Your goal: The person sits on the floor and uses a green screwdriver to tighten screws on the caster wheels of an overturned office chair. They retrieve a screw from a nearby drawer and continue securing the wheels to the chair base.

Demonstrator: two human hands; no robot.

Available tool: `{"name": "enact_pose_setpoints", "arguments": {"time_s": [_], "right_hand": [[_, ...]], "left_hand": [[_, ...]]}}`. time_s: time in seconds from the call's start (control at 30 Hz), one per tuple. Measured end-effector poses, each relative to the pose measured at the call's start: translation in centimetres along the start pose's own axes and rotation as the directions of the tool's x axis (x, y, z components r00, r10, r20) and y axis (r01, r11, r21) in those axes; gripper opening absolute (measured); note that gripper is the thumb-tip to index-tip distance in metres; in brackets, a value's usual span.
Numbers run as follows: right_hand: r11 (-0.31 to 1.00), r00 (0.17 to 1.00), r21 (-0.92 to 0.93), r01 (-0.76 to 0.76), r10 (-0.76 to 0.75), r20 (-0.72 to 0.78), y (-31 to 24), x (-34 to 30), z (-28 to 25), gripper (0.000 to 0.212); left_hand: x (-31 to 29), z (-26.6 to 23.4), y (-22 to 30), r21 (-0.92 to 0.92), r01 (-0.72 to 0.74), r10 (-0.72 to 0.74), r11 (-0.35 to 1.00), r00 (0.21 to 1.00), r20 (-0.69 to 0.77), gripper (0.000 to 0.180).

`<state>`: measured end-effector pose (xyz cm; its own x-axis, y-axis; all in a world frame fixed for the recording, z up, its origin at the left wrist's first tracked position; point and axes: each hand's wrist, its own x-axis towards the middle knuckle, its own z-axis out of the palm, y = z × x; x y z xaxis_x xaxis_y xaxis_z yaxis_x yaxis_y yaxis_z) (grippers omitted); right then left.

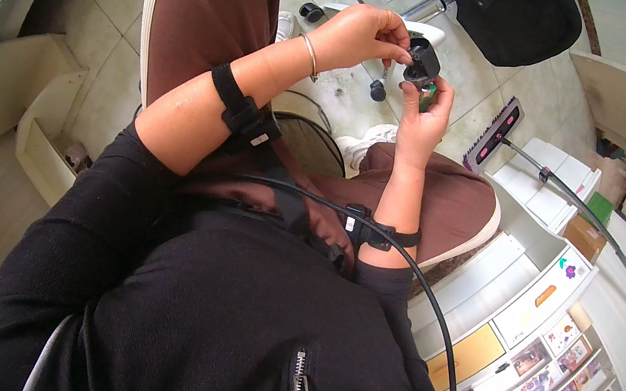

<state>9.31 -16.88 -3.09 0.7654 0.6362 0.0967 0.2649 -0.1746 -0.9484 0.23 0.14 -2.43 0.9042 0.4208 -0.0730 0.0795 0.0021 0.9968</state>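
Observation:
Over the gap between my knees, both hands meet at a small black case-like object [425,61] with a dark hollow facing left. My right hand [425,127] grips it from below between thumb and fingers. A bit of green [427,95] shows between those fingers; I cannot tell what it belongs to. Reaching in from the left, my left hand [361,38] pinches the object's left edge with thumb and forefinger. Whether those fingertips also hold something small inside the hollow is hidden.
A wheeled chair base [341,9] and a dark chair seat [513,19] are ahead on the tiled floor. Below my hands sits a round dark-rimmed bin [310,134]. A long-handled brush [494,133] and white drawers [546,178] stand at right. A black cable [428,294] crosses my lap.

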Motion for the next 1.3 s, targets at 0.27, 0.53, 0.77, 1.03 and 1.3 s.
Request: {"name": "enact_pose_setpoints", "arguments": {"time_s": [0.27, 0.53, 0.77, 1.03, 1.3], "right_hand": [[0.952, 0.865, -0.180, -0.250, 0.303, 0.401, 1.3, -1.3, 1.4, 0.037], [0.855, 0.893, 0.346, -0.387, 0.253, 0.373, 1.1, -1.7, 2.5, 0.020], [0.966, 0.962, 0.143, -0.214, 0.184, 0.202, 1.1, -2.0, 0.9, 0.026], [0.840, 0.894, 0.311, -0.445, 0.401, 0.198, 2.3, -1.3, 0.7, 0.058], [0.702, 0.815, 0.414, -0.579, 0.485, 0.318, 3.2, -0.8, 1.8, 0.055]], "left_hand": [[-0.5, -1.3, 0.3, 0.294, -0.101, 0.098, 0.951, 0.995, 0.026, 0.015], [-0.2, -0.5, -1.4, 0.383, -0.192, 0.205, 0.903, 0.979, 0.007, 0.048], [0.1, -0.4, -1.9, 0.347, -0.088, 0.054, 0.934, 0.993, 0.106, 0.042], [0.0, 0.5, -3.7, 0.156, -0.083, 0.061, 0.984, 0.989, 0.138, 0.049], [-0.2, 0.1, -3.7, 0.221, -0.030, 0.001, 0.975, 0.991, 0.131, 0.048]]}}
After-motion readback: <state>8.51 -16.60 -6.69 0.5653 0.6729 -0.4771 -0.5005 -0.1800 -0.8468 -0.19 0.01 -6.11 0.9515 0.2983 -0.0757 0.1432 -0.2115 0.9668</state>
